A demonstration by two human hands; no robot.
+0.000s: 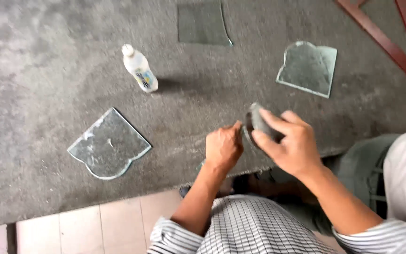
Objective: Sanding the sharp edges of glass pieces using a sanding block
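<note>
the right hand grips a small grey block, rounded at the top, with the thumb pressed on its near side and the fingers wrapped over its far side, so the block sits pinched between them and sticks out past the fingertips toward the upper left. its long axis runs roughly up and down in the view, tilted a little, with the rounded end pointing away from the person. a darker curved edge shows along the block's left side, too blurred to make out. the left hand is just beside it, fingers curled in narrow, its thumb and forefinger reaching to the block's left edge; whether they pinch something thin there i cannot tell. both hands hover over the near edge of a grey carpeted surface. on that surface lie three pieces of glass: a scalloped glass piece well to the left, another scalloped glass panel above the hands, and a curved-edged glass sheet at the top. a small plastic bottle with a white cap stands upright between them. pale floor tiles show below.
</note>
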